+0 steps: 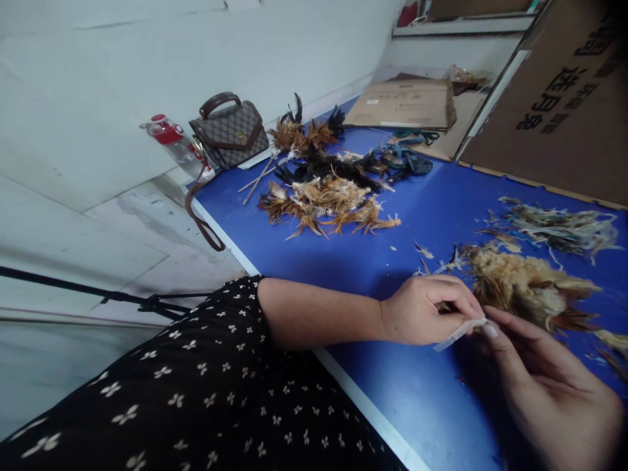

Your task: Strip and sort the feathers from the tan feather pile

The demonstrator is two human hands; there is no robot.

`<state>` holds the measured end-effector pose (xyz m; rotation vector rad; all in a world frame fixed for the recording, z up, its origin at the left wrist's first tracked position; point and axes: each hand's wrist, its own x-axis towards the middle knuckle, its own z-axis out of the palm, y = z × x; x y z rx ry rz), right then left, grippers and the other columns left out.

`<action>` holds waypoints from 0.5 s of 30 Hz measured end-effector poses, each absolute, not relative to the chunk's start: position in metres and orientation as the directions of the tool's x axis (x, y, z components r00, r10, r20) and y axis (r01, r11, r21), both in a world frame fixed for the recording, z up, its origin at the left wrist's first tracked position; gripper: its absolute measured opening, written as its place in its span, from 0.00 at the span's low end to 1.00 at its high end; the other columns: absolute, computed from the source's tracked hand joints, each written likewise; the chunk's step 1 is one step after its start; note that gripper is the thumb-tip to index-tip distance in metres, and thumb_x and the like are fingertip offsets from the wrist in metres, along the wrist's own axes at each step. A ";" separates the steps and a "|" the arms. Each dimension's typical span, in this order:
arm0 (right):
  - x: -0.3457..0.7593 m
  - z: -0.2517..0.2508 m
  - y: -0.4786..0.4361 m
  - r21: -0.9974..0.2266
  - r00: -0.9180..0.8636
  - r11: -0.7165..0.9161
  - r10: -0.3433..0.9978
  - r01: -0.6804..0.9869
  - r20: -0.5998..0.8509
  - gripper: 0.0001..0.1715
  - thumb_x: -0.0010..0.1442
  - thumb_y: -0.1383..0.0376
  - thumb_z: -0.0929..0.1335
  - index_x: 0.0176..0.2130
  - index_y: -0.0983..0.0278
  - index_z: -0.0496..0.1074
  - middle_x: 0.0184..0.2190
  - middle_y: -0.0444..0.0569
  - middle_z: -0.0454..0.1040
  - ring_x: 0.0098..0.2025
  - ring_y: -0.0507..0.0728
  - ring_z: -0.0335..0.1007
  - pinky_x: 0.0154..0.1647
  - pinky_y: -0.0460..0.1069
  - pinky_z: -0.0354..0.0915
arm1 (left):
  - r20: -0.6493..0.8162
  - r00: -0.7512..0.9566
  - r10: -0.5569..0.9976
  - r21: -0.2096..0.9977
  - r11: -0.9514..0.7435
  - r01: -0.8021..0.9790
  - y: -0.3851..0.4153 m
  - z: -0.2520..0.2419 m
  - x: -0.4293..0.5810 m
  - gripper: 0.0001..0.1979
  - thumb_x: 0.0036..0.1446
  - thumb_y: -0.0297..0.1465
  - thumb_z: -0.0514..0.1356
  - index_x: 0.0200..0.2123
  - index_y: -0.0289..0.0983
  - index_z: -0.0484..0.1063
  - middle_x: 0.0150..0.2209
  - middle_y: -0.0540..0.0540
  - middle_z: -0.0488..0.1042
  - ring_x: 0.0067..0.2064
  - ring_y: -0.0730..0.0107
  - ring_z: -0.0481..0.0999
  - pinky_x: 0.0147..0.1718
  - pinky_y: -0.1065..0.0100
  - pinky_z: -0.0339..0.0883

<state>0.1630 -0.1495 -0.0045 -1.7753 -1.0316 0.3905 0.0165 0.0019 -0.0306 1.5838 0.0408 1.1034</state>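
Above the blue table (343, 261), my left hand (426, 311) is closed in a pinch, with a narrow whitish translucent strip (456, 335) lying along its thumb. Something small and brownish shows between its curled fingers, perhaps feathers, mostly hidden. My right hand (554, 379) meets it from the right, thumb and forefinger pinched at the far end of the same strip. Just behind the hands is a pile of tan and brown feathers (520, 281). A heap of greyish strands or feathers (564, 226) lies farther back.
Orange-brown feather bunches (328, 199) and black ones (324, 167) lie at the table's far left. Nearby are two thin sticks (258, 180), a handbag (230, 131) and a red-capped bottle (176, 144). Flattened cardboard (402, 103) lies at the back; a large cardboard panel (559, 98) stands right.
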 end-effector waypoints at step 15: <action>0.179 -0.005 -0.149 -0.565 0.274 0.095 0.801 0.819 0.533 0.10 0.71 0.56 0.76 0.50 0.54 0.84 0.46 0.46 0.86 0.42 0.59 0.83 0.51 0.55 0.74 | 0.391 0.638 0.663 0.916 -0.218 -0.336 -0.002 -0.020 0.009 0.19 0.50 0.39 0.84 0.28 0.37 0.79 0.39 0.43 0.82 0.44 0.67 0.83 0.55 0.60 0.80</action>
